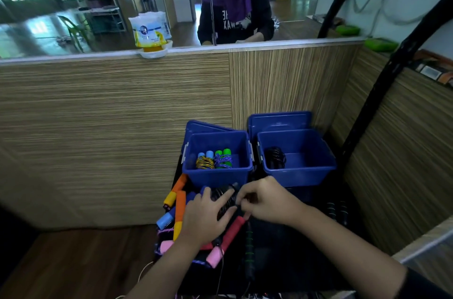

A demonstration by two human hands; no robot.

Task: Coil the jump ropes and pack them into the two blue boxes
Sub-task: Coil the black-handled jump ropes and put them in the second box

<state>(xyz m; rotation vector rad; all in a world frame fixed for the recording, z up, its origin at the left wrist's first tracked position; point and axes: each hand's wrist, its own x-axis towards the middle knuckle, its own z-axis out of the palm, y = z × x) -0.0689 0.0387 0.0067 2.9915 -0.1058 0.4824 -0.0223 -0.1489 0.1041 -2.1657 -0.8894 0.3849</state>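
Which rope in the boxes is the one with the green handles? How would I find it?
Look at the two blue boxes against the striped wooden wall and take the left box. Two coiled ropes stand side by side in it. The green-handled rope is the right one, wound in purple cord, while its neighbour has light blue handles and yellow cord.

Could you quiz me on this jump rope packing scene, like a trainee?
1. True or false: the right blue box holds a black coiled rope.
2. How many coiled ropes lie in the left blue box?
3. Which hand holds the black rope coil in front of the boxes: A left hand, B right hand, C both?

Key: 1 true. 2 two, one with light blue handles, one with green handles. 3 C.
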